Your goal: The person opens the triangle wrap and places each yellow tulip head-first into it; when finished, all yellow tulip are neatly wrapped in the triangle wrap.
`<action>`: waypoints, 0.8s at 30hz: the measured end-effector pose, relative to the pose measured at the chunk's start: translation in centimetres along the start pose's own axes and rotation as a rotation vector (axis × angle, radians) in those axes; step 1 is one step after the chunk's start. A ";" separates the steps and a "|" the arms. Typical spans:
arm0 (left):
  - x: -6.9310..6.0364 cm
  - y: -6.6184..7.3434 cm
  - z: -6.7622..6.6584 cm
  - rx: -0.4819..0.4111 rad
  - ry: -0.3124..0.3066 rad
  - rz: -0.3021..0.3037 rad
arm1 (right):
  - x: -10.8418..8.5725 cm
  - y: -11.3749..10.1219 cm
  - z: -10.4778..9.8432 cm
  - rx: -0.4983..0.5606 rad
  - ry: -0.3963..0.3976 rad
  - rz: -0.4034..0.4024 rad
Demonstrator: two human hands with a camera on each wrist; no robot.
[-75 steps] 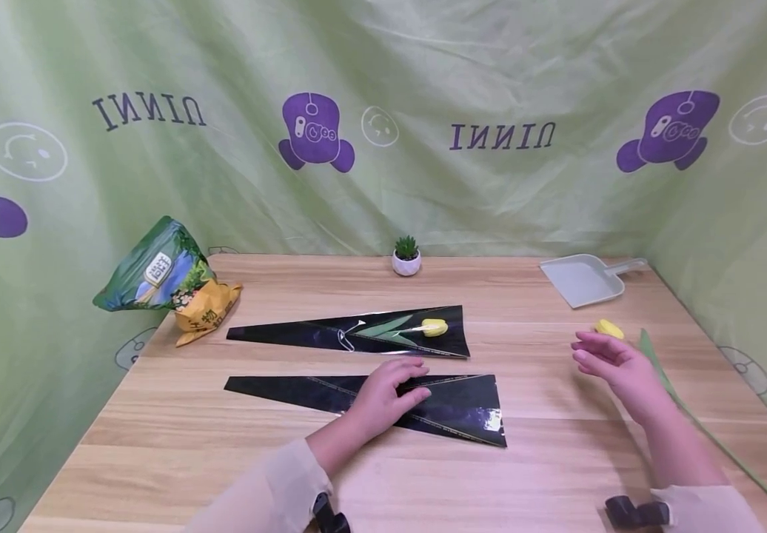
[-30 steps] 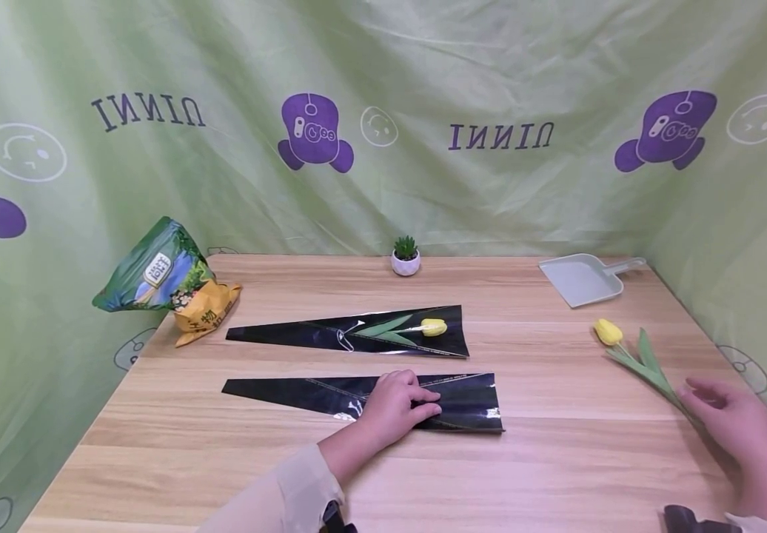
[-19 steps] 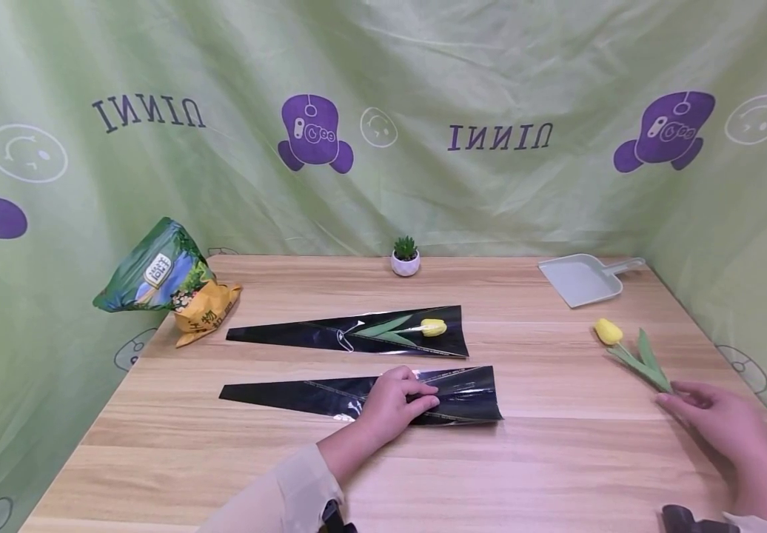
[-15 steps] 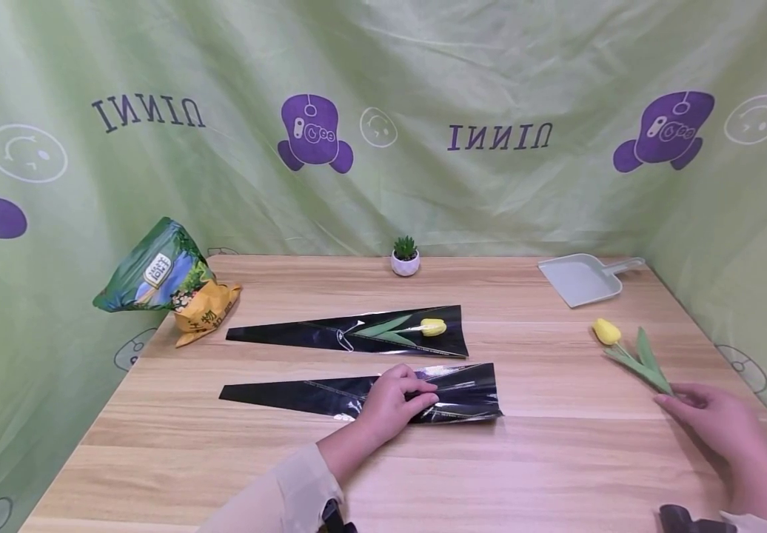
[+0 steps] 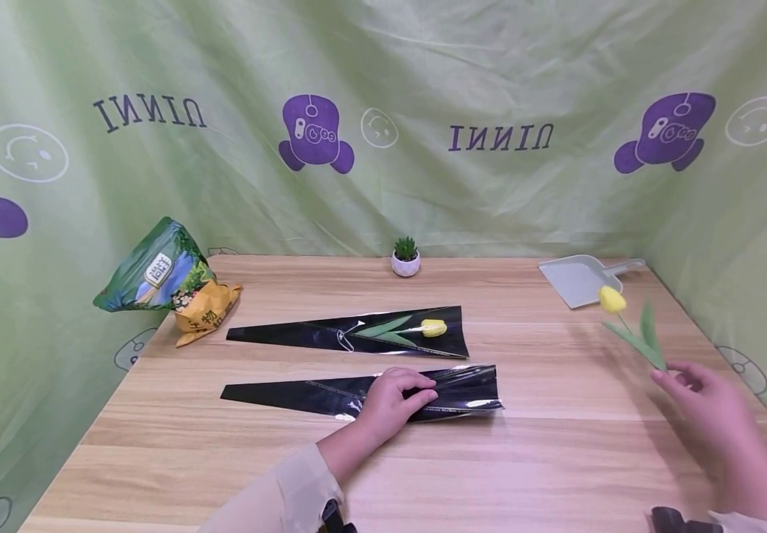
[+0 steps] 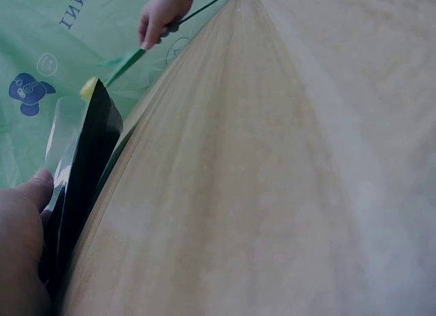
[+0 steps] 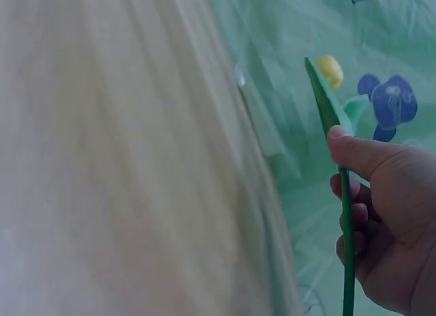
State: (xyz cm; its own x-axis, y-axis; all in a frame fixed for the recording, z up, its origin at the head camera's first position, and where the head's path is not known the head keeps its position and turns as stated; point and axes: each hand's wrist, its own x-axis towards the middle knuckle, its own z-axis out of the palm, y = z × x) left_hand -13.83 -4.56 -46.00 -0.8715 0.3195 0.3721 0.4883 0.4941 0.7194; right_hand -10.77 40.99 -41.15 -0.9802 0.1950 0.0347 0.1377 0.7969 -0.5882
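Observation:
In the head view my left hand pinches a black flower sleeve near its wide end. The left wrist view shows the sleeve's clear front standing apart from its black back at the mouth, with my thumb on the clear side. At the right, my right hand grips a yellow tulip by its green stem, just below the leaves. Its bloom is raised above the table and points away from me. A second sleeve lies beyond the first, with another yellow tulip inside.
On the wooden table, a small potted succulent stands at the back middle. A grey dustpan lies at the back right. A green and orange bag stands at the left. Green printed curtain encloses the table.
My right hand has taken hold of the tulip's stem and lifted it off the table. My left hand has gone from lying on the near sleeve to pinching it, and the sleeve's wide end has bulged.

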 end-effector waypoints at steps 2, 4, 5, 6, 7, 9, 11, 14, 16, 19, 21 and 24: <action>0.0 0.1 -0.1 0.005 -0.002 -0.003 | 0.1 -1.0 -0.2 0.044 0.037 -0.002; 0.0 0.1 -0.1 0.006 -0.002 -0.007 | 0.2 -2.0 -0.4 0.077 0.072 -0.002; 0.0 0.1 -0.1 0.007 -0.001 -0.007 | 0.2 -2.5 -0.6 0.090 0.093 -0.002; 0.0 0.1 -0.1 0.009 0.001 -0.006 | 0.3 -2.9 -0.7 0.108 0.108 -0.003; 0.0 0.1 -0.1 0.010 0.003 -0.006 | 0.3 -3.3 -0.9 0.138 0.119 0.001; 0.0 0.1 -0.1 0.010 0.008 -0.005 | 0.4 -4.2 -1.2 0.222 0.138 -0.006; 0.0 0.1 0.0 0.009 0.014 0.000 | 0.4 -5.0 -1.4 0.321 0.156 -0.017; 0.0 0.1 0.0 0.005 0.022 0.005 | 0.4 -6.1 -1.7 0.479 0.170 -0.032; 0.0 0.1 0.0 0.004 0.025 0.007 | 0.4 -6.7 -1.7 0.632 0.172 -0.048; 0.0 0.1 0.0 0.002 0.024 0.004 | 0.5 -7.6 -1.4 0.888 0.167 -0.085; 0.1 0.1 0.0 0.002 0.024 0.002 | 0.6 -8.2 -1.1 1.028 0.160 -0.113; 0.1 0.2 0.0 -0.002 0.023 -0.001 | 0.7 -8.8 -0.6 1.091 0.157 -0.142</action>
State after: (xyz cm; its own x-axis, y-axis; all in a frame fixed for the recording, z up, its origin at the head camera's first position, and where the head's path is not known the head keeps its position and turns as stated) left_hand -13.82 -4.43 -45.87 -0.8728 0.3006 0.3846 0.4873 0.4926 0.7210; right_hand -12.55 34.45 -35.43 -0.9375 0.2736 0.2150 -0.2495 -0.0979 -0.9634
